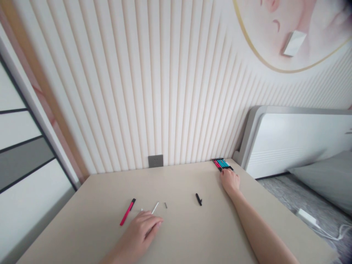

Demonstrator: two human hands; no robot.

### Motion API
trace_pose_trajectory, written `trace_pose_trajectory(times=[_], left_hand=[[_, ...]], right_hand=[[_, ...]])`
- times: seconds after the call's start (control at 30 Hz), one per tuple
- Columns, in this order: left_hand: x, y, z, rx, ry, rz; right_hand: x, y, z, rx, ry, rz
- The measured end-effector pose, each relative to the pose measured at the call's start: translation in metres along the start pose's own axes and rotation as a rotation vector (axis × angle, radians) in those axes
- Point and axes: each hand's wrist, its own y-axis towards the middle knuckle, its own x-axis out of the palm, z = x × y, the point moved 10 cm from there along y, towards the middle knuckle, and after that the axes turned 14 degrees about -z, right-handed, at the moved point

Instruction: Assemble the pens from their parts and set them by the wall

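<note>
My left hand rests low on the table with its fingers curled together and the thumb against them; whatever may be inside is hidden. Just beyond its knuckles, a thin white pen refill sticks out, its near end covered by the hand. A small spring lies right of the refill. On the left is a red pen barrel with a black end. My right hand reaches to the near end of a row of teal and red pens, fingers bent and fingertips hidden. Between the hands lies a short black clip piece.
The beige table meets a ribbed wall at the back, with a dark socket just above its edge. Right of the table stand a bed headboard and a white adapter with a cable.
</note>
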Motion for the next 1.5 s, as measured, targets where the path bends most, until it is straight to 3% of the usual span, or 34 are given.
trace_pose_trajectory(times=[1.1, 1.5], left_hand=[[0.0077, 0.0018, -0.0013, -0.011, 0.002, -0.087], [0.0065, 0.0013, 0.0003, 0.016, -0.007, -0.061]], right_hand=[[-0.0013, -0.0053, 0.0003, -0.03, 0.02, -0.022], [-0.0012, -0.0026, 0.0032, -0.021, 0.008, -0.006]])
